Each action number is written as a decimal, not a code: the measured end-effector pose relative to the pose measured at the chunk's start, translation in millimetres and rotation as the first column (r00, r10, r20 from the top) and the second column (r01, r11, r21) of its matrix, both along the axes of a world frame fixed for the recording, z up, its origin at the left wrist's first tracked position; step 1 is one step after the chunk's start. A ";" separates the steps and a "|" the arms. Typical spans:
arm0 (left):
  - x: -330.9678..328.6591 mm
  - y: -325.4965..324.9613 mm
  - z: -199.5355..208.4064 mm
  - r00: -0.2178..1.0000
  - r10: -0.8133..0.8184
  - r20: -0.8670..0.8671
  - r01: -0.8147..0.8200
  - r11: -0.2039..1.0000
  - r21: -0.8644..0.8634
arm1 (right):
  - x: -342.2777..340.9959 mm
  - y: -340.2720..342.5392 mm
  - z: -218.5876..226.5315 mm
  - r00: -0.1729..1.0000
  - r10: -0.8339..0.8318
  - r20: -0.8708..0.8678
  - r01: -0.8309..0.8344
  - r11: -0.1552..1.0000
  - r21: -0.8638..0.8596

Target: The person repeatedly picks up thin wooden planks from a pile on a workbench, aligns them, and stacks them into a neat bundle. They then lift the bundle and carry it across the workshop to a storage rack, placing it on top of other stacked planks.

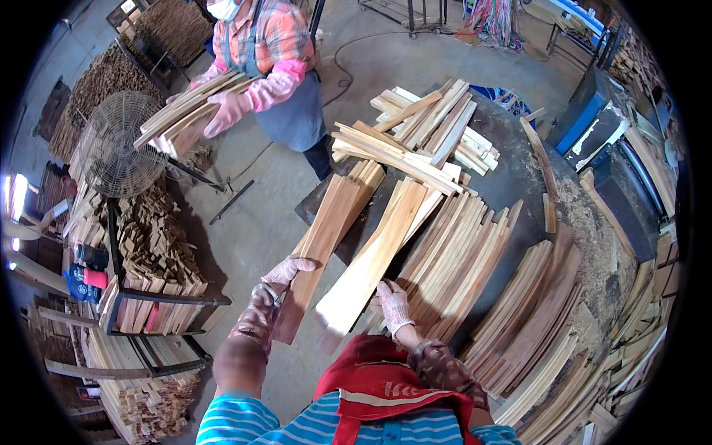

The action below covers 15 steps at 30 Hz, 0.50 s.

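Observation:
My left hand, in a pale knit glove, is closed round the edge of a reddish-brown wooden board, its thumb lying over the top face. Other boards lie against that one at its far end. To the right slants a pale wooden board, its near end blurred, with another slat partly under it. My gloved right hand has its fingers curled at the right edge of these pale boards; the fingertips are partly hidden. Right beside that hand is a row of narrow wooden slats on a dark table.
Across from me a masked person in pink gloves carries a bundle of slats. Crossed slats are piled at the table's far side. Darker boards lie at right. A caged fan and wood-filled racks stand left.

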State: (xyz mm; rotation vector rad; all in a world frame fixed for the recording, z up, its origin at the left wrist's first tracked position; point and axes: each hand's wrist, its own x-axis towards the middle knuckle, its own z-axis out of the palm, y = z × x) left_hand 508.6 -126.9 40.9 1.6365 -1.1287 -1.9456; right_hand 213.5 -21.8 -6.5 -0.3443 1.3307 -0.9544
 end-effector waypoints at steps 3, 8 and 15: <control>1.7 -3.9 2.2 0.999 -0.029 0.021 0.030 0.999 -0.040 | -9.5 2.3 -8.6 0.998 -0.008 0.066 0.008 1.000 0.003; 16.9 4.8 16.3 0.998 0.067 -0.018 -0.065 0.994 0.092 | -11.8 6.8 4.2 0.993 -0.033 0.111 0.026 0.997 0.069; -15.6 -15.3 33.8 0.989 -0.004 -0.146 -0.010 0.995 -0.096 | -50.9 26.3 -10.6 0.986 -0.123 0.109 0.127 0.991 -0.030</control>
